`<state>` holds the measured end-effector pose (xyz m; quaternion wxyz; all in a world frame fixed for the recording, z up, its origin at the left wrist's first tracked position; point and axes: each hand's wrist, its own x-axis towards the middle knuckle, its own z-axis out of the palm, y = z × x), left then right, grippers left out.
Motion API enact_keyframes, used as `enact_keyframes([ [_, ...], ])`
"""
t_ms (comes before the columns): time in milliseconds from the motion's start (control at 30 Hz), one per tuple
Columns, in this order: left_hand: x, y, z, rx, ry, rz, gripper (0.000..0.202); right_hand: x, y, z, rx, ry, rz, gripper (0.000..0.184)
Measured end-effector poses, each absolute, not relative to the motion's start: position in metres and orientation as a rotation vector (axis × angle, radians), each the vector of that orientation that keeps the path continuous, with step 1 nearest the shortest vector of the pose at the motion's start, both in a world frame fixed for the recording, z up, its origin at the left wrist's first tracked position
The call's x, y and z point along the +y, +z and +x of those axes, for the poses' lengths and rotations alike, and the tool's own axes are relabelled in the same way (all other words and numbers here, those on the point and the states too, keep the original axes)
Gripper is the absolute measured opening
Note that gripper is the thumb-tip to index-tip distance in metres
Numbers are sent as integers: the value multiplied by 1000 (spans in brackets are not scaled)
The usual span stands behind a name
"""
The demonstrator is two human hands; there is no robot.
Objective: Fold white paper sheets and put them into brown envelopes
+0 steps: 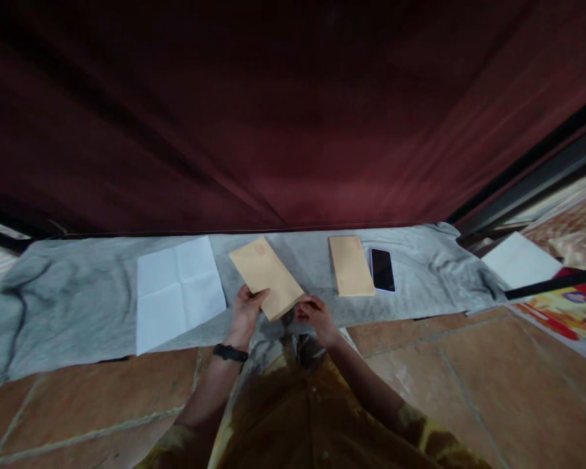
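A tan envelope (266, 275) lies tilted over the grey cloth (68, 293), held by both of my hands. My left hand (245, 316) grips its near left edge, thumb on top; a black watch sits on that wrist. My right hand (315, 315) pinches the envelope's near right corner. To the left of the envelope rests a creased white sheet of paper (178, 290), flat on the cloth. A second tan envelope (350, 265) lies to the right, with a black phone (383, 270) beside it.
A dark red curtain (293, 117) hangs behind the cloth. Brown floor tiles (469, 365) run along the near side. At the right are another white sheet (520, 260), a dark bar (551, 284) and colourful printed paper (571, 312).
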<state>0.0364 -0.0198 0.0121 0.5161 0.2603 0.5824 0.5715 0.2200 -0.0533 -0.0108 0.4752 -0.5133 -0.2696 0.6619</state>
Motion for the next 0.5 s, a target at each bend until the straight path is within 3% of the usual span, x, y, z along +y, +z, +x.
enact_keyframes([
  [200, -16, 17, 18, 1393, 1420, 683, 59, -52, -15, 215, -672, 1582, -1301, 54],
  [500, -34, 40, -81, 1547, 1580, 578, 59, -50, -24, 212, -950, 1514, -1424, 36],
])
